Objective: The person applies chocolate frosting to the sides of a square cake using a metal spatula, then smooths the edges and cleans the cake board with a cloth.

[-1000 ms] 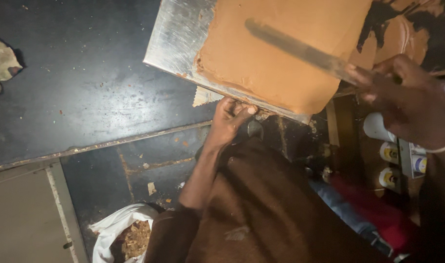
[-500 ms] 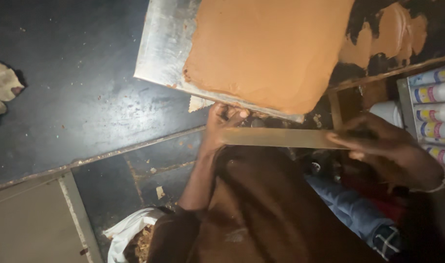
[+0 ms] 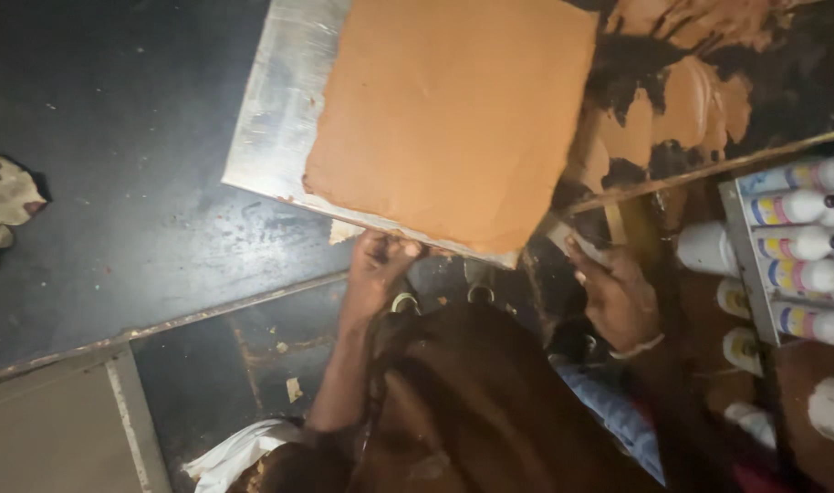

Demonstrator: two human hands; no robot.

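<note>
A flat metal sheet (image 3: 276, 128) carries a thick square slab of orange-brown paste (image 3: 453, 119). My left hand (image 3: 380, 260) grips the sheet's near edge from below, fingers curled under it. My right hand (image 3: 618, 294) is just below the slab's near right corner, closed around a long flat blade (image 3: 568, 239). Only a short grey piece of the blade shows beside the fingers; the rest is hidden or in shadow.
Orange paste is smeared over the dark table (image 3: 691, 100) at the top right. White bottles with coloured labels (image 3: 800, 246) lie in a rack at the right. A crumpled cloth (image 3: 2, 196) lies far left. My brown garment (image 3: 490, 402) fills the bottom, with a white bag (image 3: 234, 456) beside it.
My right hand brought the long blade down from across the slab's top to below its near right corner. My left hand kept its hold on the sheet's edge.
</note>
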